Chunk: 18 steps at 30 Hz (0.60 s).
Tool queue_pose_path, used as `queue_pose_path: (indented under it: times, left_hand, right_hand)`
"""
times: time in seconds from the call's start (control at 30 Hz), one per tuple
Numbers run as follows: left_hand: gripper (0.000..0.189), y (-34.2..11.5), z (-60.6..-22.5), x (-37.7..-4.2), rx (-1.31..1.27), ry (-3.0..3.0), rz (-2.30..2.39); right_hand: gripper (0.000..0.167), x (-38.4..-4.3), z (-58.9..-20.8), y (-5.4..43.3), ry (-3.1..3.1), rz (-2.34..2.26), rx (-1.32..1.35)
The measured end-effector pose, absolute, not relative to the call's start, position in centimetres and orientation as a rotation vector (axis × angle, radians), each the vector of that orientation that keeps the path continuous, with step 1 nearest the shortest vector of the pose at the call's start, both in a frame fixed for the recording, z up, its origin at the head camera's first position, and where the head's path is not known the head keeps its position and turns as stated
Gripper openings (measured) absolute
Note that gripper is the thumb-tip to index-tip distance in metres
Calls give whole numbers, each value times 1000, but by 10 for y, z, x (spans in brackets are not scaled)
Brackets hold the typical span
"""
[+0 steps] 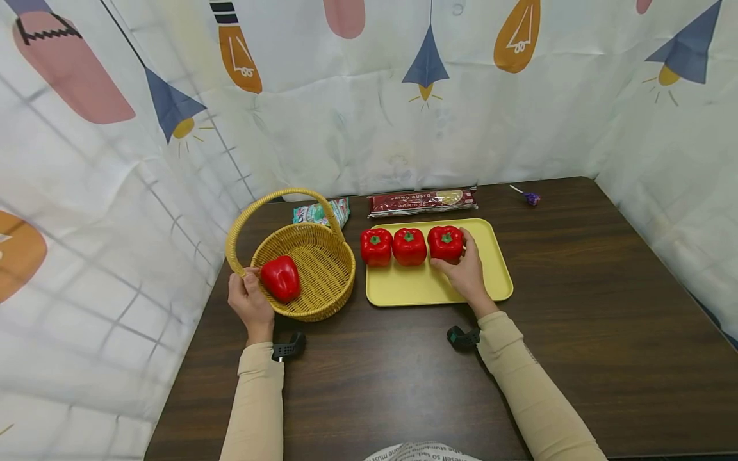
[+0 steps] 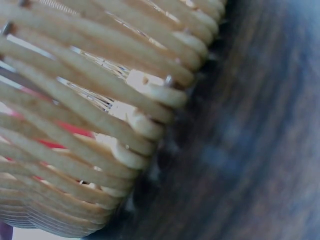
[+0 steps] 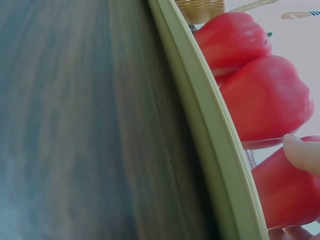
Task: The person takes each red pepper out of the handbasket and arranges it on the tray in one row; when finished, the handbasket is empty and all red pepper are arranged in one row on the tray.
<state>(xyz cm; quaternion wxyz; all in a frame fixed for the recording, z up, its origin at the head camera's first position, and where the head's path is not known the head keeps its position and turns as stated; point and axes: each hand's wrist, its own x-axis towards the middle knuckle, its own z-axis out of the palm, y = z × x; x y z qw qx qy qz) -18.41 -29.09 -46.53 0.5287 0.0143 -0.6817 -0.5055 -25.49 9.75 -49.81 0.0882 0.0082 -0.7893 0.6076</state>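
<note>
The peppers (image 1: 410, 248) look smooth and glossy, their skins catching bright highlights, whereas the basket (image 1: 323, 269) is ridged and woven from rounded, wicker-like strands, and the tray (image 1: 426, 293) appears to be smooth plastic with a satin finish. The desk (image 1: 369, 384) shows a wood grain with a soft sheen, and the long packet (image 1: 423, 202) looks like shiny plastic film. The sleeves (image 1: 255, 410) are matt cloth, and the curtain (image 1: 357, 121) is thin, creased and fabric-like.

Red pepper (image 1: 445, 241) in right hand (image 1: 469, 275), stem up
</note>
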Motion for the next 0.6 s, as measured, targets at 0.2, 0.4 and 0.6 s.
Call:
queue_pose_path:
  times: [0.2,0.4,0.6]
  left_hand:
    - [67,-291,-466,-185,27,-1623,-1210]
    - [64,-291,-466,-185,30,-1622,-1210]
    - [63,-291,-466,-185,19,-1616,-1209]
  right_hand:
    - [92,-255,-498,95,-2357,1786,30]
    - [93,-256,-498,94,-2372,1764,35]
    - [96,-256,-498,93,-2396,1746,23]
